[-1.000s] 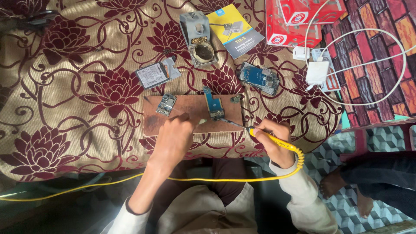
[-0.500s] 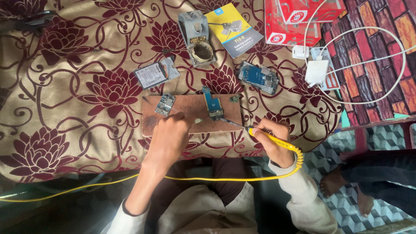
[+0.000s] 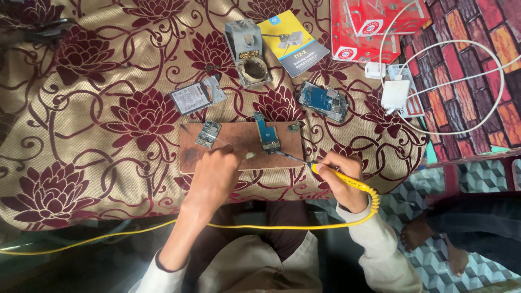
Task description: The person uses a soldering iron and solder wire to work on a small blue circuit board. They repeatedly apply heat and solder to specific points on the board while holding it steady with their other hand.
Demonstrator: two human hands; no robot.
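Note:
My right hand (image 3: 343, 179) grips a yellow-handled soldering iron (image 3: 325, 169); its metal tip reaches left to the lower end of a narrow blue circuit board (image 3: 266, 133) lying on a brown wooden board (image 3: 239, 140). My left hand (image 3: 216, 174) rests on the wooden board's near edge, fingers pinched on a thin pale piece that points toward the blue board. A small grey circuit board (image 3: 208, 133) lies on the wood at the left. The iron's yellow cable (image 3: 244, 227) runs across my lap.
A maroon-flowered cloth (image 3: 97, 108) covers the surface. On it lie a soldering iron stand (image 3: 248, 51), a blue-yellow booklet (image 3: 293, 42), a phone battery part (image 3: 196, 96), an opened phone (image 3: 324, 101), red boxes (image 3: 374, 24) and a white charger with cable (image 3: 395, 93). Another person's foot (image 3: 420, 230) is at right.
Both hands stay almost where they were; the iron's tip remains at the blue circuit board. The view shifted slightly.

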